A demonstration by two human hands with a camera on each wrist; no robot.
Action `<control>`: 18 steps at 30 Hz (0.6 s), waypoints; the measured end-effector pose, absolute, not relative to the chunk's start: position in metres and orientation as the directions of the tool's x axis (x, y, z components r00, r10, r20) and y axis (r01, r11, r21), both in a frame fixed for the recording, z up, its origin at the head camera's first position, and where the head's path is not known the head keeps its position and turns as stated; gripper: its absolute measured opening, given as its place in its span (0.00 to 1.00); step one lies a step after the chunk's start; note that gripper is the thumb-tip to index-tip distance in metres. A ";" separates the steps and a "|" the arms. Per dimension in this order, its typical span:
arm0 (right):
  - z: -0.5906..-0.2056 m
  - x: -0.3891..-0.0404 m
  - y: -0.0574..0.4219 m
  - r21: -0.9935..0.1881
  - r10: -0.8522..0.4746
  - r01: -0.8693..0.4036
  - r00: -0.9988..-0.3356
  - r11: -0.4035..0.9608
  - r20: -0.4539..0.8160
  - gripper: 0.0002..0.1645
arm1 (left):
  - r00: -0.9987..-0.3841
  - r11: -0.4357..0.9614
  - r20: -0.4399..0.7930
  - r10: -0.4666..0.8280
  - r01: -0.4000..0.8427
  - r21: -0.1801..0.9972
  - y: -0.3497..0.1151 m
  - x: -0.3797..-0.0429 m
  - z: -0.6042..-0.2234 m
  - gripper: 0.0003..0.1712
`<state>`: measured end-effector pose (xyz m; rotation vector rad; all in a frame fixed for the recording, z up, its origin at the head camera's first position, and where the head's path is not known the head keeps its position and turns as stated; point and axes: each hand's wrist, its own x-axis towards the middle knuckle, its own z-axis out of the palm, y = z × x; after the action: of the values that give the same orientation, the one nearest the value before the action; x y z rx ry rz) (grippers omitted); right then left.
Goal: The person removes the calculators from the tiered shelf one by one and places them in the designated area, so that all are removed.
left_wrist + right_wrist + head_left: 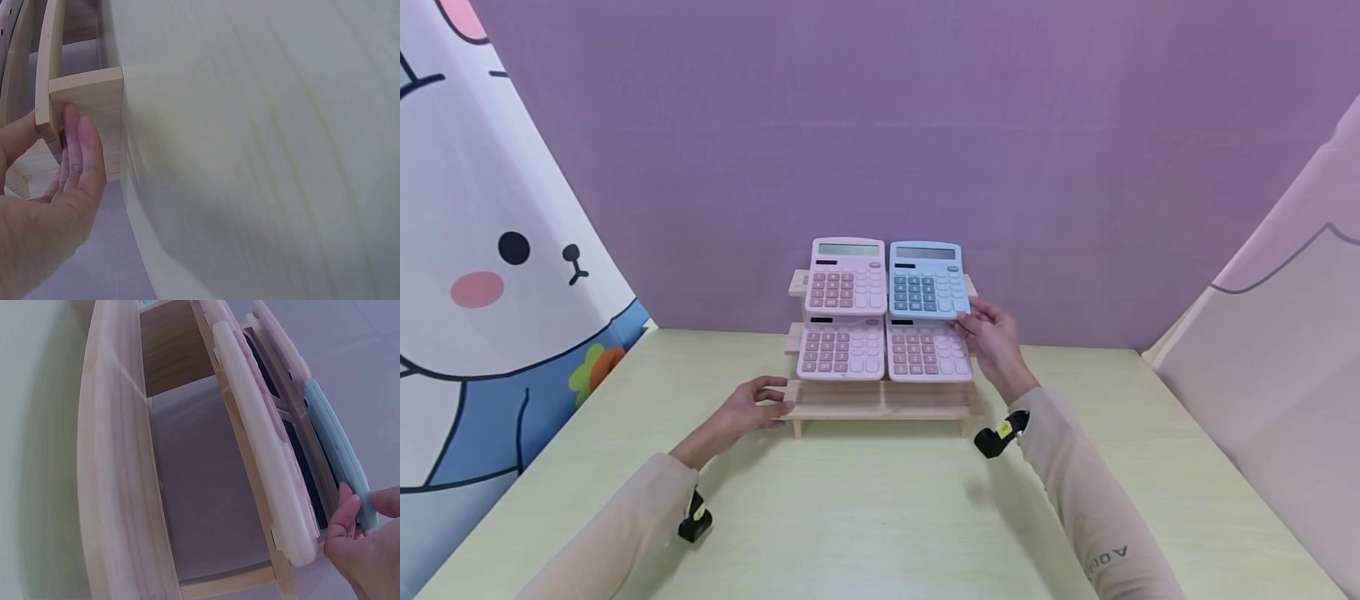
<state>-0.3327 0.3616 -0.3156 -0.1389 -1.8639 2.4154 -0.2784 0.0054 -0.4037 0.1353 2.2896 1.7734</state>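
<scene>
A blue calculator (929, 279) leans on the top tier of a wooden stepped rack (880, 400). My right hand (995, 343) pinches its lower right corner between thumb and fingers, as the right wrist view also shows on the blue calculator (337, 447). Beside it on the top tier stands a pink calculator (847, 277). Two more pink calculators, a left one (841, 350) and a right one (929, 352), lean on the middle tier, their upper parts covered. At the rack's lower left end, my left hand (747, 412) grips the end of the bottom board (47, 75), thumb on one face and fingers behind.
The rack stands on a pale wooden table (865, 508) before a purple backdrop (880, 150). A cartoon-printed cloth (527, 350) hangs at the left, and a pale printed cloth (1270, 333) at the right. The bottom tier (880, 392) carries no calculator.
</scene>
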 end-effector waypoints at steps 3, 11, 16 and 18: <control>-0.315 -0.332 0.362 -0.962 0.123 -0.014 -0.992 -0.274 -0.021 0.28 | -0.965 0.267 -0.134 0.223 -0.072 0.961 0.006 -0.279 -0.404 0.34; -0.315 -0.331 0.363 -0.953 0.127 -0.017 -0.992 -0.303 -0.023 0.29 | -0.964 0.265 -0.133 0.231 -0.069 0.962 0.005 -0.277 -0.403 0.34; -0.315 -0.330 0.365 -0.953 0.126 -0.019 -0.992 -0.303 -0.021 0.30 | -0.963 0.257 -0.121 0.240 -0.057 0.965 0.005 -0.278 -0.403 0.34; -0.314 -0.329 0.366 -0.953 0.122 -0.013 -0.992 -0.302 -0.025 0.30 | -0.963 0.255 -0.125 0.238 -0.063 0.965 0.005 -0.278 -0.404 0.34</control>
<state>-0.3287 0.3660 -0.3144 -0.1406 -1.8035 2.4653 -0.2777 0.0047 -0.4036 0.1629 2.2815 1.7726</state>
